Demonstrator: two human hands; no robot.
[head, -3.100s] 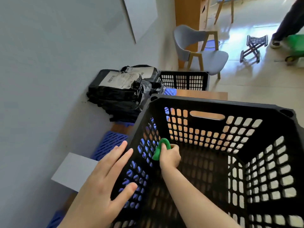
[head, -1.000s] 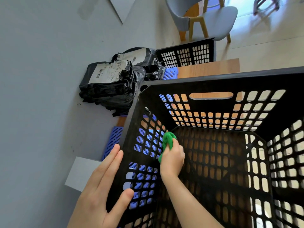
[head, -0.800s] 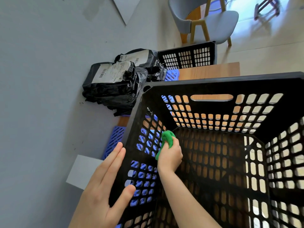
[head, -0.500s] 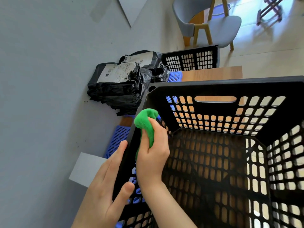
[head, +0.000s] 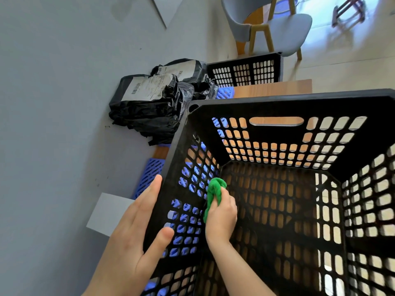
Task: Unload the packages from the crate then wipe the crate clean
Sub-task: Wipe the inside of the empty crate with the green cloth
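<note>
A large black slotted crate [head: 277,104] fills the right of the head view, with nothing inside it but my arm. My right hand [head: 222,216] is inside, gripping a bunched green cloth [head: 214,189] pressed against the inner left wall. My left hand [head: 136,231] rests on the crate's left rim, fingers straight along the outside and thumb on the inside of the wall. Several black plastic packages [head: 149,101] with white labels lie piled on the table beyond the crate's far left corner, against the wall.
A grey wall [head: 64,103] runs along the left. A second black crate [head: 245,71] stands behind the packages. Blue slotted panels [head: 149,178] and a white sheet [head: 104,212] lie on the wooden table [head: 273,88]. A grey chair [head: 277,24] stands on the floor beyond.
My right hand went from the rim at the crate's left wall back down inside with the green cloth. My left hand stays on the left rim.
</note>
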